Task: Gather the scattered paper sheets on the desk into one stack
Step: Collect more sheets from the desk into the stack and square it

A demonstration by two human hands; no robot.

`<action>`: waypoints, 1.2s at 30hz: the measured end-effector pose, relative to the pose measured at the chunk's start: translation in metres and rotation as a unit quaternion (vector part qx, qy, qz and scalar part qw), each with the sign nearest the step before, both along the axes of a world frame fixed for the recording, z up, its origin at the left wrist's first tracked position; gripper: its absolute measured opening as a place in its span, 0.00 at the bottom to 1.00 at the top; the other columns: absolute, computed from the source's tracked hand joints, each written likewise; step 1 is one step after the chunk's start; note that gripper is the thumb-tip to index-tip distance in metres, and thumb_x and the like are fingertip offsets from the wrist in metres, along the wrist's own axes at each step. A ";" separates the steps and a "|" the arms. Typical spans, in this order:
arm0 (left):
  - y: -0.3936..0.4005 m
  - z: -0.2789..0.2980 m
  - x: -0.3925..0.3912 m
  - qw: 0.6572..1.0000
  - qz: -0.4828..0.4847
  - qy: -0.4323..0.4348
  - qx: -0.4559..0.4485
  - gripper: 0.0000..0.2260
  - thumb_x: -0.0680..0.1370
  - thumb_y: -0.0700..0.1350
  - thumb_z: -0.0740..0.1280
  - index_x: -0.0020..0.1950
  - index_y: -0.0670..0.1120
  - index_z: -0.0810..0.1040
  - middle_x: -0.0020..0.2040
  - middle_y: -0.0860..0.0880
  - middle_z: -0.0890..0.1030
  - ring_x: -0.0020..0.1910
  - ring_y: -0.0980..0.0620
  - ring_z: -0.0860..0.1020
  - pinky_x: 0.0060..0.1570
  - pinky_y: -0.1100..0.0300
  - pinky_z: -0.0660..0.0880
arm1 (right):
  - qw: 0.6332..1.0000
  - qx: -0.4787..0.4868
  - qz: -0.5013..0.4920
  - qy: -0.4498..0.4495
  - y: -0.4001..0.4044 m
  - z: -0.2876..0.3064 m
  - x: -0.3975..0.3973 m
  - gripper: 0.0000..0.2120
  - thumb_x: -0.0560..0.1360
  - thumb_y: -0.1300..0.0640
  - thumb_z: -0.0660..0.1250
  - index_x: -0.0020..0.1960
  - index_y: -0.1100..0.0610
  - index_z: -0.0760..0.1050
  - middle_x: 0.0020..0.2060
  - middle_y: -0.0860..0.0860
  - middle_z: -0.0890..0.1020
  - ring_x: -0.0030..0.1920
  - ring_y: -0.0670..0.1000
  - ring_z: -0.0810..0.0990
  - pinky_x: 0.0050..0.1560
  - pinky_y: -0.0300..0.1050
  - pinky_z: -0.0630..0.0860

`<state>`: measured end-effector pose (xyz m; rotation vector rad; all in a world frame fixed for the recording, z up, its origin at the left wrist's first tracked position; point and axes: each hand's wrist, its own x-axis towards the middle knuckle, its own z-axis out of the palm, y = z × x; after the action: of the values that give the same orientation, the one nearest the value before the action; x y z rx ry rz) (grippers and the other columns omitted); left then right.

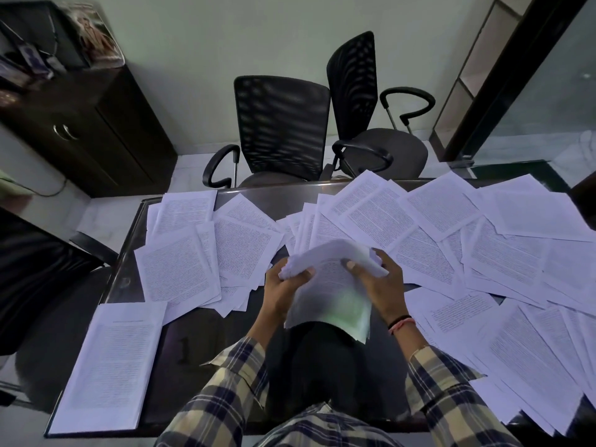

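Note:
Above the middle of the dark desk (pixel 200 337) I hold a bundle of printed paper sheets (pixel 329 291), bent and tilted toward me. My left hand (pixel 283 291) grips its left edge with the thumb on top. My right hand (pixel 380 285) grips its right edge, thumb on the top sheet. Several loose sheets (pixel 180 269) lie overlapping on the desk's left half. Many more scattered sheets (pixel 483 253) cover the right half. A neat stack of sheets (pixel 109 362) lies at the near left corner.
Two black mesh office chairs (pixel 280 124) stand beyond the far edge of the desk. A dark wooden cabinet (pixel 90 124) with clutter on top stands at the back left. Another dark chair (pixel 38 269) sits left of the desk. A glass partition (pixel 548 91) is at the right.

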<state>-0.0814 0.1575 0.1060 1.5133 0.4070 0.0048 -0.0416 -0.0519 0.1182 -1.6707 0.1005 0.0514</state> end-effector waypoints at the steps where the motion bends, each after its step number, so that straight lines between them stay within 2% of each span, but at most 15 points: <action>1: -0.002 0.006 0.001 1.000 -0.008 -0.002 -0.008 0.19 0.73 0.45 0.74 0.48 0.29 0.76 0.40 0.35 0.76 0.41 0.48 0.77 0.43 0.56 0.76 | 1.000 -0.003 0.008 -0.004 0.001 0.002 0.003 0.11 0.71 0.55 0.81 0.50 0.52 0.83 0.43 0.42 0.85 0.45 0.42 0.82 0.46 0.35 0.79; 3: -0.001 0.007 0.005 0.999 -0.022 -0.005 -0.026 0.15 0.74 0.44 0.74 0.47 0.32 0.77 0.38 0.38 0.79 0.39 0.52 0.79 0.45 0.57 0.77 | 0.999 -0.021 0.016 -0.026 -0.002 0.002 0.009 0.16 0.70 0.57 0.82 0.55 0.53 0.83 0.49 0.44 0.86 0.52 0.44 0.83 0.51 0.36 0.80; 5: -0.001 0.016 0.006 0.999 -0.026 0.006 -0.041 0.10 0.76 0.45 0.75 0.46 0.42 0.77 0.33 0.53 0.83 0.35 0.62 0.82 0.46 0.61 0.77 | 0.998 -0.037 0.019 -0.054 -0.008 0.003 0.012 0.16 0.70 0.56 0.81 0.55 0.55 0.83 0.49 0.43 0.86 0.53 0.45 0.83 0.53 0.36 0.80; 6: 0.001 0.018 0.005 0.998 -0.018 0.003 -0.053 0.14 0.76 0.49 0.76 0.45 0.41 0.76 0.32 0.55 0.83 0.35 0.62 0.81 0.46 0.61 0.77 | 0.998 -0.035 0.019 -0.055 -0.010 0.002 0.012 0.16 0.70 0.52 0.81 0.55 0.55 0.83 0.49 0.43 0.86 0.53 0.46 0.83 0.53 0.37 0.80; 8: 0.003 0.015 0.007 0.999 -0.010 -0.025 -0.040 0.33 0.71 0.63 0.77 0.42 0.32 0.73 0.36 0.42 0.77 0.38 0.49 0.77 0.47 0.53 0.73 | 0.999 -0.012 0.006 -0.041 -0.015 0.001 0.007 0.18 0.69 0.44 0.76 0.53 0.56 0.83 0.47 0.46 0.86 0.51 0.48 0.83 0.51 0.42 0.80; 11: 0.000 0.007 0.009 0.994 0.067 -0.072 -0.055 0.42 0.71 0.71 0.71 0.36 0.30 0.66 0.36 0.33 0.65 0.39 0.44 0.65 0.45 0.51 0.64 | 0.998 0.062 -0.015 -0.014 -0.014 -0.004 -0.005 0.23 0.75 0.40 0.67 0.52 0.60 0.82 0.43 0.50 0.83 0.46 0.47 0.80 0.46 0.44 0.78; 13: -0.004 0.017 0.008 0.992 0.096 -0.068 -0.044 0.39 0.73 0.68 0.70 0.38 0.28 0.70 0.37 0.30 0.68 0.40 0.45 0.68 0.46 0.52 0.66 | 0.995 0.096 -0.037 0.000 -0.011 -0.003 -0.011 0.23 0.78 0.41 0.64 0.49 0.63 0.80 0.39 0.51 0.80 0.42 0.46 0.78 0.41 0.43 0.76; 17: -0.007 0.023 0.005 0.992 0.099 -0.079 -0.007 0.26 0.73 0.56 0.70 0.42 0.30 0.77 0.39 0.30 0.73 0.39 0.46 0.72 0.43 0.49 0.69 | 0.994 0.080 -0.069 0.002 -0.009 0.001 -0.013 0.13 0.80 0.59 0.69 0.38 0.63 0.76 0.34 0.51 0.76 0.38 0.47 0.73 0.45 0.44 0.71; 19: -0.008 0.026 0.004 0.992 0.094 -0.083 -0.007 0.20 0.75 0.54 0.70 0.41 0.35 0.79 0.40 0.32 0.75 0.39 0.46 0.73 0.43 0.48 0.71 | 0.995 0.072 -0.068 -0.007 -0.010 0.002 -0.013 0.11 0.80 0.60 0.68 0.40 0.63 0.77 0.35 0.51 0.77 0.39 0.47 0.73 0.44 0.42 0.72; 21: -0.009 0.029 0.002 0.993 0.085 -0.077 -0.005 0.18 0.77 0.55 0.70 0.42 0.38 0.81 0.40 0.36 0.78 0.41 0.48 0.76 0.45 0.55 0.73 | 0.995 0.068 -0.066 -0.019 -0.010 0.004 -0.014 0.13 0.81 0.58 0.66 0.43 0.65 0.77 0.36 0.53 0.76 0.37 0.46 0.72 0.40 0.37 0.72; 25: -0.010 0.026 -0.002 0.994 0.059 -0.069 0.059 0.04 0.75 0.42 0.75 0.42 0.44 0.84 0.37 0.50 0.82 0.37 0.56 0.79 0.42 0.61 0.78 | 0.997 0.025 -0.064 -0.028 -0.008 0.006 -0.014 0.19 0.79 0.57 0.72 0.33 0.63 0.70 0.28 0.51 0.69 0.33 0.48 0.66 0.37 0.40 0.67; 29: -0.012 0.027 -0.004 0.993 0.078 -0.067 0.049 0.09 0.76 0.47 0.73 0.40 0.43 0.83 0.35 0.52 0.80 0.36 0.59 0.77 0.41 0.63 0.76 | 0.997 0.015 -0.068 -0.027 -0.008 0.008 -0.017 0.17 0.79 0.57 0.71 0.33 0.58 0.73 0.28 0.48 0.72 0.34 0.46 0.68 0.41 0.42 0.67; 31: -0.013 0.027 -0.005 0.993 0.081 -0.063 0.061 0.11 0.78 0.47 0.74 0.39 0.42 0.82 0.34 0.51 0.80 0.35 0.59 0.77 0.40 0.65 0.76 | 0.996 0.019 -0.080 -0.016 -0.007 0.010 -0.018 0.20 0.79 0.56 0.71 0.31 0.59 0.70 0.27 0.46 0.69 0.33 0.46 0.65 0.39 0.41 0.66; 34: -0.012 0.027 -0.007 0.992 0.078 -0.062 0.074 0.04 0.76 0.41 0.74 0.42 0.43 0.84 0.38 0.50 0.83 0.38 0.58 0.79 0.41 0.64 0.78 | 0.997 0.014 -0.074 -0.027 -0.006 0.009 -0.019 0.21 0.78 0.59 0.73 0.34 0.67 0.68 0.28 0.54 0.65 0.32 0.48 0.64 0.37 0.41 0.65; 36: -0.012 0.028 -0.008 0.991 0.085 -0.071 0.068 0.05 0.75 0.43 0.71 0.43 0.42 0.84 0.40 0.48 0.83 0.38 0.58 0.78 0.41 0.66 0.77 | 0.997 0.005 -0.065 -0.039 -0.007 0.010 -0.020 0.15 0.79 0.59 0.72 0.38 0.68 0.75 0.31 0.60 0.71 0.33 0.46 0.68 0.37 0.38 0.68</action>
<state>-0.0893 0.1451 0.1340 1.5965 0.4266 0.2792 -0.0615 -0.0591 0.1284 -1.6515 0.1496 -0.1111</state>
